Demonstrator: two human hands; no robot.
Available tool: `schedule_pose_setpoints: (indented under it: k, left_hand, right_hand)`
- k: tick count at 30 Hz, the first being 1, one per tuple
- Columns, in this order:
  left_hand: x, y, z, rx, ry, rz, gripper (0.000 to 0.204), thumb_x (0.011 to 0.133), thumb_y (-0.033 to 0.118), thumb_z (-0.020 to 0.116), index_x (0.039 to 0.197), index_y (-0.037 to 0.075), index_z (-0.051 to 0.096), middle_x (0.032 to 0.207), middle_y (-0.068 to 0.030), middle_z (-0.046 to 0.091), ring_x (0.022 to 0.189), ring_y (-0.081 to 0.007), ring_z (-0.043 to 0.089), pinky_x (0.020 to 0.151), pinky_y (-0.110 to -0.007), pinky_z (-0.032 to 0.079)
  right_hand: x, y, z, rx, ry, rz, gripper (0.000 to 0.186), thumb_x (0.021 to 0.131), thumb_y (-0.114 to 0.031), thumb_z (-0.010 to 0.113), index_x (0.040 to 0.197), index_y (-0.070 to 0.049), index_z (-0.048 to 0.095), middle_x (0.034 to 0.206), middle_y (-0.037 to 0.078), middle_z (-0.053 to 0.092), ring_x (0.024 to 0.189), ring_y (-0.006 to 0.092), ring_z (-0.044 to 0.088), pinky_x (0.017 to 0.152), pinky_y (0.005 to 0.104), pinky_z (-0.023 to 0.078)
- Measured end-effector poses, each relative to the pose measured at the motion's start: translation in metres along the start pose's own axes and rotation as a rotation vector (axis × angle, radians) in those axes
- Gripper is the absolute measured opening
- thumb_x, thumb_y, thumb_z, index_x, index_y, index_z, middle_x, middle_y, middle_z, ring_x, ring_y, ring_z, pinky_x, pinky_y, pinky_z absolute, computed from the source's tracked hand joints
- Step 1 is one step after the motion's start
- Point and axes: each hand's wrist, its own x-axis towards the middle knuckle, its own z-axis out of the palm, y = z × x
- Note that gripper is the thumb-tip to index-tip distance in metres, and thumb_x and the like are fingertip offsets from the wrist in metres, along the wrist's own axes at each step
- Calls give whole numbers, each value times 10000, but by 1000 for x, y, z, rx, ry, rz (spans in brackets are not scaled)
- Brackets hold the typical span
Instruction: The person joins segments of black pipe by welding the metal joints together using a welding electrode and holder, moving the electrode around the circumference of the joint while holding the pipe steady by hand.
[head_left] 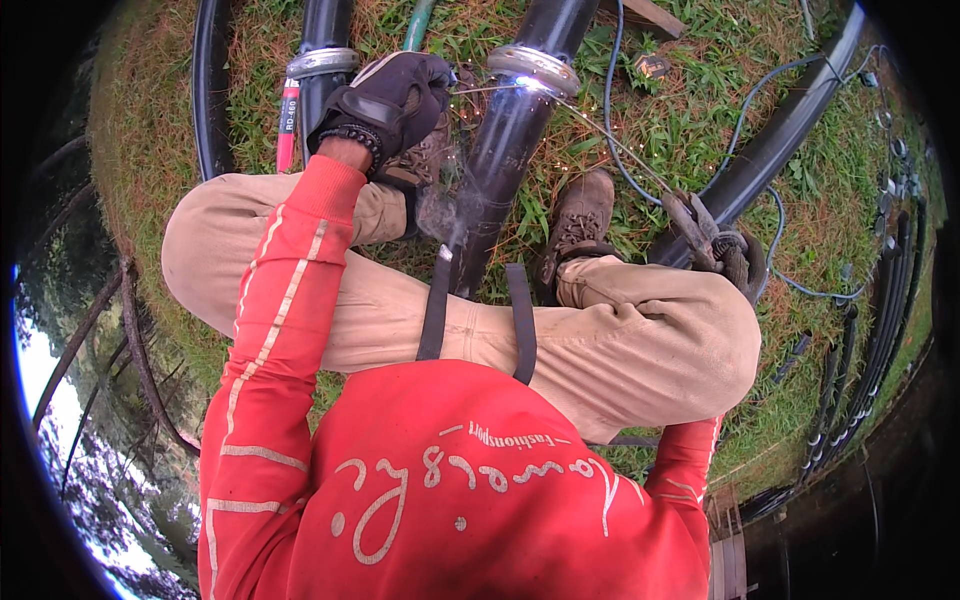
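Note:
A black pipe (505, 150) with a grey metal collar (535, 66) lies between my boots. At the collar's near edge a bright welding arc (526, 83) glows, with sparks and smoke around. My left hand (385, 105), in a black glove, is closed on a thin metal rod (485, 88) that reaches toward the arc. My right hand (712, 240), in a grey glove, sits by my right knee, fingers closed round the near end of a long welding rod (610, 138). Its far end meets the glowing spot. Whether a holder is inside the right glove, I cannot tell.
Another collared pipe (324, 85) and a bare black pipe (212, 90) lie at left, beside a red tube-shaped packet (288, 125). A large black pipe (770, 150) slants at right, with blue cable (735, 140) looping round. Several thin black pipes (880, 320) line the far right.

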Motion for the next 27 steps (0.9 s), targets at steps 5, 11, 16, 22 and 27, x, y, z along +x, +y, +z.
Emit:
schedule_pose_setpoints:
  k: [5, 11, 16, 22, 27]
  left_hand:
    - [0, 5, -5, -26, -48, -35, 262, 981, 175, 712, 1204, 57, 781, 1083, -191, 793, 1005, -362, 766, 935, -437, 603]
    - [-5, 3, -14, 34, -44, 36, 253, 982, 192, 723, 1182, 50, 783, 1072, -196, 794, 998, -367, 765, 929, -445, 603]
    - [0, 8, -12, 37, -43, 22, 262, 983, 206, 720, 1182, 47, 781, 1074, -201, 793, 1005, -377, 761, 930, -451, 601]
    - [5, 6, -8, 23, -74, -13, 273, 986, 208, 707, 1193, 45, 780, 1098, -204, 796, 1019, -373, 766, 937, -440, 602]
    - [3, 6, -7, 32, -68, -34, 283, 987, 206, 700, 1204, 43, 781, 1108, -202, 799, 1026, -370, 768, 951, -436, 602]
  right_hand:
    - [-11, 19, -2, 34, -22, 42, 424, 815, -220, 900, 1179, -63, 751, 1474, 246, 569, 1282, 449, 640, 1013, 523, 566]
    - [-6, -4, -7, -8, -44, 66, 433, 820, -251, 894, 1197, -82, 763, 1483, 238, 560, 1329, 458, 592, 1089, 547, 514]
    - [-5, -9, -4, -48, 0, 18, 438, 817, -262, 901, 1202, -96, 770, 1496, 240, 546, 1335, 459, 591, 1093, 547, 519]
    - [-6, -3, -2, -56, 20, 10, 435, 836, -278, 904, 1212, -105, 768, 1498, 253, 541, 1350, 468, 587, 1094, 546, 519]
    - [-3, -11, -4, -41, 20, 18, 420, 852, -264, 900, 1219, -109, 769, 1502, 252, 541, 1348, 467, 594, 1102, 536, 517]
